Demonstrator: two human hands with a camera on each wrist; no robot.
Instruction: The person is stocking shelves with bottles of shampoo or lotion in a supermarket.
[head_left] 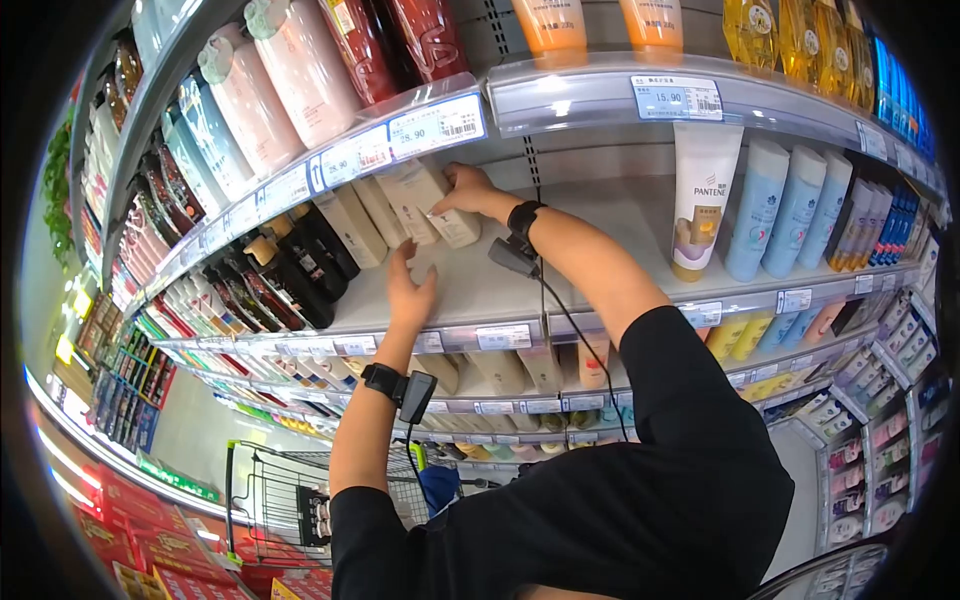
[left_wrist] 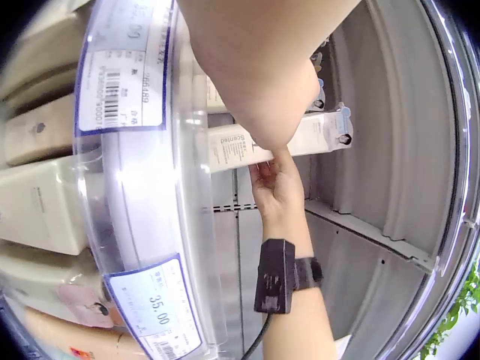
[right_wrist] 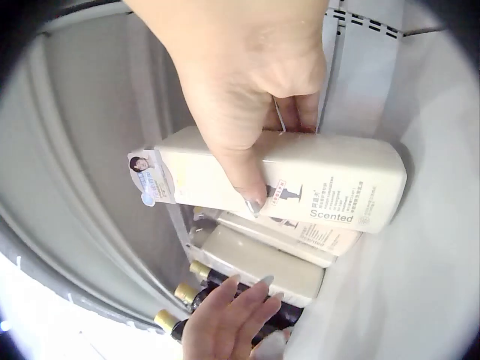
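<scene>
One pale bottle [head_left: 455,227] stands roughly upright, long axis across the right hand [head_left: 474,194] gripping it — the left hand [head_left: 410,294], loosely open, waits nearby, leftward.

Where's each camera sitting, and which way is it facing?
Head: worn on the head, facing forward and down at the shelves; shows both arms, black sleeves, the left hand and right hand.
Left wrist: on that wrist, looking past the near hand, large at the top, towards the right hand, with price labels beside.
Right wrist: on that wrist, looking along its hand to the pale bottle in its grip; the left hand's fingers show below.
Shared: both wrist views show that bottle and both hands.
</scene>
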